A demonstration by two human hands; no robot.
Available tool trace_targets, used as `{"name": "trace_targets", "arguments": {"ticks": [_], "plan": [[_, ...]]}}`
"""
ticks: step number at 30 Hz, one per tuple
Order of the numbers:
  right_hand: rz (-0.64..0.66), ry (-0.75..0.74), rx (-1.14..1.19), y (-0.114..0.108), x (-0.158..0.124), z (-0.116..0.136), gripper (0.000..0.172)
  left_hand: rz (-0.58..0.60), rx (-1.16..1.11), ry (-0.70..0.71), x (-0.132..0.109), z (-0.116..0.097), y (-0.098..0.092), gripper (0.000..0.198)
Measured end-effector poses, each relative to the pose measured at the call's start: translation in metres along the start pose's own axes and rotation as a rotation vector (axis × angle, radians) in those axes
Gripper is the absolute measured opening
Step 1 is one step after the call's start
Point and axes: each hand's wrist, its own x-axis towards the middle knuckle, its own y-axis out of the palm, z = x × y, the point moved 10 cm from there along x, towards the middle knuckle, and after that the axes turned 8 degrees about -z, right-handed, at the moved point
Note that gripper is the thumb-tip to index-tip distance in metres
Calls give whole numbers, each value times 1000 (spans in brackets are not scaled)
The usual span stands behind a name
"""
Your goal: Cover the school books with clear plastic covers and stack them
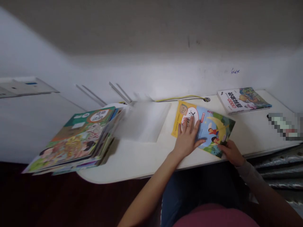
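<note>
A colourful children's book (210, 124) with a yellow and blue cover lies flat on the white desk (132, 157). My left hand (188, 137) rests flat on its cover, fingers stretched out. At the book's near right corner, my right hand (230, 153) is closed, pinching the edge. A pile of several picture books (78, 142) sits at the desk's left end and overhangs the edge. Another book (242, 99) lies at the far right, by the wall.
A blurred white sheet (144, 121) lies between the pile and the book. A yellow cable (180, 98) runs along the wall. A pixelated patch (285, 126) covers something at the right. White shelf parts (26, 86) are at the left.
</note>
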Motion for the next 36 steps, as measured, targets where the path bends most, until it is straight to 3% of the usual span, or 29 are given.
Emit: {"name": "trace_targets", "arguments": {"ticks": [3, 5, 8, 10, 12, 16, 20, 24, 30, 33, 36], "plan": [[-100, 91, 159, -26, 24, -10, 37, 148, 53, 42, 14, 7, 44, 82], [-171, 129, 214, -39, 48, -14, 35, 244, 21, 53, 21, 13, 63, 78], [-290, 105, 124, -60, 88, -12, 37, 178, -56, -71, 40, 40, 58, 63], [-341, 50, 34, -70, 111, -6, 40, 72, -103, -312, 53, 80, 44, 52], [-368, -1, -24, -76, 128, -3, 39, 37, -139, -522, 62, 118, 40, 46], [-410, -108, -198, -81, 136, 2, 33, 78, -233, -602, 88, 149, 53, 41], [-459, -198, -503, -82, 123, 8, 33, 62, -309, -626, 108, 152, 67, 32], [-404, -224, -842, -70, 117, 8, 32, 16, -235, -606, 114, 147, 68, 25], [-245, -272, -1185, -34, 133, 6, 32, 5, -19, -596, 88, 154, 57, 24], [-149, -330, -1250, -13, 148, 6, 33, 9, 71, -600, 71, 159, 42, 25], [-74, -387, -1258, 4, 163, 6, 36, -17, 135, -555, 62, 148, 25, 30]]}}
